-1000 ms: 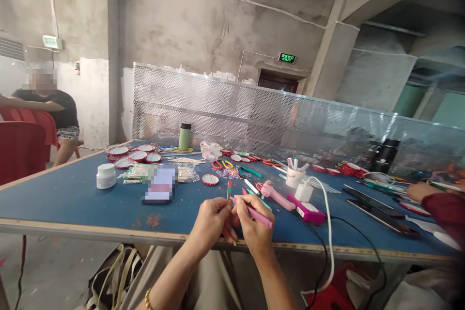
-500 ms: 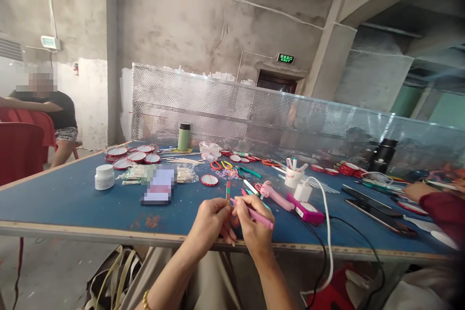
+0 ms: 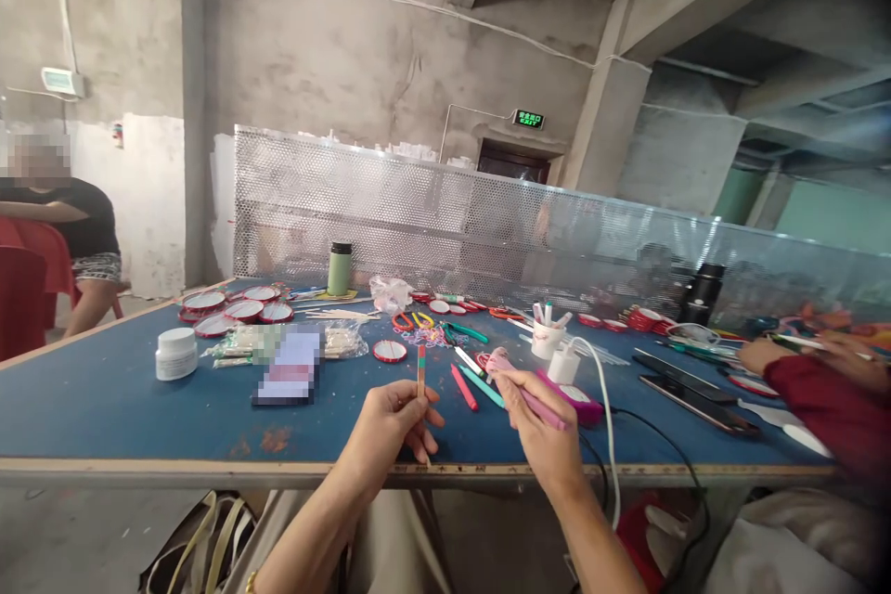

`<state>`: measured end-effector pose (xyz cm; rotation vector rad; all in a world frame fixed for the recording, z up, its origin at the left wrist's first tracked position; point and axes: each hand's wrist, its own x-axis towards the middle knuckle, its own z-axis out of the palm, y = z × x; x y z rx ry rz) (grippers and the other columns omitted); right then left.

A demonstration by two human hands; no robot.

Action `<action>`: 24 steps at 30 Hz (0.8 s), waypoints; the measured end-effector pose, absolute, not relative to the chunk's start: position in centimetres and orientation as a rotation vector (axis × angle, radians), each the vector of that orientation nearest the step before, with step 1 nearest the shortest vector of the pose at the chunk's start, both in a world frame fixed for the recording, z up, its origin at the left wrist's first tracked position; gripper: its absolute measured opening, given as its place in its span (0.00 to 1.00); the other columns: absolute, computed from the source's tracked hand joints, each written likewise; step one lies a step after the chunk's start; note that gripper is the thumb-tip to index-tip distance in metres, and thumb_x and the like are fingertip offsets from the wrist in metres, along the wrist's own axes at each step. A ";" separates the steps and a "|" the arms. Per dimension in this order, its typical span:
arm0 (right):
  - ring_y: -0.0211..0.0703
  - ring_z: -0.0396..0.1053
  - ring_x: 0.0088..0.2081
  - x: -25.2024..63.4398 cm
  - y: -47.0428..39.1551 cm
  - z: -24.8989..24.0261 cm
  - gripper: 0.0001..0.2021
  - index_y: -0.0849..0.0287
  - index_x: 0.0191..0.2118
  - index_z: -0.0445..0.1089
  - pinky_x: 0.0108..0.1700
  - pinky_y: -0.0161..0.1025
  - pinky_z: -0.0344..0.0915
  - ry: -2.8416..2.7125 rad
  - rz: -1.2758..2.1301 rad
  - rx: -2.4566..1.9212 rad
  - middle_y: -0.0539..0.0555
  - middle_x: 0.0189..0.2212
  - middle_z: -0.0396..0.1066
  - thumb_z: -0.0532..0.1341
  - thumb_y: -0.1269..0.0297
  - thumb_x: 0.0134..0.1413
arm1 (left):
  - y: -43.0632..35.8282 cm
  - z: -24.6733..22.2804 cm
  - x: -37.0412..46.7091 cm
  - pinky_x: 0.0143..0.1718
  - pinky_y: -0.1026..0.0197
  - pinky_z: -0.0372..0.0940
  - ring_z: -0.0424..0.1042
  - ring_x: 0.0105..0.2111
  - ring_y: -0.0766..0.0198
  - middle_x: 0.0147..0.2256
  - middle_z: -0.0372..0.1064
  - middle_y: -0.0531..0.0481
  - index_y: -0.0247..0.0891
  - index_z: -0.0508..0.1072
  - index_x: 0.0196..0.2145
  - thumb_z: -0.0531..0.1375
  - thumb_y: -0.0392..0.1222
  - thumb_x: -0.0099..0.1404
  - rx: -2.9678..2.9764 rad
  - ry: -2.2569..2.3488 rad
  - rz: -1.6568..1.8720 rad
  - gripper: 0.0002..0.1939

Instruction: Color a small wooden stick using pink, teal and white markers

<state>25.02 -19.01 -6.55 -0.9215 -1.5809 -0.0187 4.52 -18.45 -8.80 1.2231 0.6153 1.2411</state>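
Note:
Upright in my left hand (image 3: 393, 422) is a thin wooden stick (image 3: 421, 369) with red and green coloured bands at its top, pinched between thumb and fingers. My right hand (image 3: 547, 432) is closed round a pink marker (image 3: 547, 410), to the right of the stick. A pink tool (image 3: 498, 362) lies just beyond my right fingertips, partly hidden by them. Between my hands, a red marker (image 3: 464, 388) and a teal marker (image 3: 482, 386) rest on the blue table (image 3: 334, 427). A small round red-rimmed disc (image 3: 389, 351) lies behind the stick.
A phone (image 3: 287, 369), a white jar (image 3: 176, 354) and red-rimmed discs (image 3: 243, 310) are on the left. A marker cup (image 3: 548, 340), a purple box (image 3: 581, 405) and cables stand right. Another person's red sleeve (image 3: 818, 390) reaches in at far right.
My right hand has moved right, away from the stick, with the pink marker still in it. The view has shifted slightly, and the red and teal markers show more fully.

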 end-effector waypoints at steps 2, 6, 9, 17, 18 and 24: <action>0.42 0.74 0.30 26.6 -19.4 -6.1 0.10 0.57 0.37 0.75 0.30 0.35 0.71 -1.682 -0.107 -0.943 0.53 0.31 0.76 0.61 0.57 0.62 | -18.7 -8.5 4.2 0.18 0.67 0.64 0.70 0.19 0.69 0.29 0.73 0.45 0.30 0.72 0.37 0.66 0.52 0.56 1.223 0.605 1.199 0.21; 0.44 0.75 0.39 27.5 -19.5 -5.7 0.10 0.54 0.48 0.72 0.38 0.37 0.71 -1.887 -0.219 -0.999 0.54 0.40 0.76 0.58 0.63 0.63 | -18.9 -7.2 2.3 0.21 0.66 0.66 0.71 0.21 0.67 0.30 0.74 0.45 0.31 0.74 0.37 0.68 0.53 0.54 1.274 0.642 1.172 0.22; 0.43 0.74 0.41 26.3 -18.6 -5.2 0.13 0.53 0.48 0.71 0.41 0.37 0.68 -2.037 -0.297 -1.018 0.53 0.38 0.76 0.54 0.72 0.64 | -18.4 -6.1 0.4 0.23 0.66 0.67 0.72 0.22 0.68 0.31 0.74 0.47 0.32 0.76 0.34 0.67 0.52 0.55 1.391 0.731 1.234 0.18; 0.42 0.68 0.39 21.0 -13.9 -2.2 0.11 0.59 0.36 0.69 0.45 0.38 0.57 -2.682 -0.568 -1.214 0.50 0.29 0.71 0.57 0.82 0.58 | -13.7 -4.0 -1.1 0.13 0.69 0.56 0.67 0.15 0.69 0.24 0.74 0.48 0.31 0.74 0.36 0.65 0.45 0.57 1.487 0.821 1.163 0.15; 0.43 0.67 0.39 20.8 -13.2 -2.2 0.10 0.59 0.33 0.69 0.46 0.39 0.56 -2.741 -0.647 -1.251 0.52 0.30 0.71 0.58 0.81 0.59 | -13.1 -3.6 -0.9 0.13 0.70 0.55 0.66 0.14 0.71 0.26 0.75 0.48 0.31 0.73 0.36 0.65 0.44 0.57 1.449 0.791 1.182 0.13; 0.46 0.64 0.42 21.1 -11.8 -3.9 0.05 0.61 0.35 0.70 0.47 0.42 0.56 -2.826 -0.939 -1.284 0.56 0.37 0.69 0.59 0.72 0.63 | -10.8 -2.4 1.1 0.12 0.72 0.54 0.65 0.14 0.74 0.28 0.76 0.46 0.32 0.67 0.29 0.65 0.39 0.60 1.260 0.660 1.175 0.10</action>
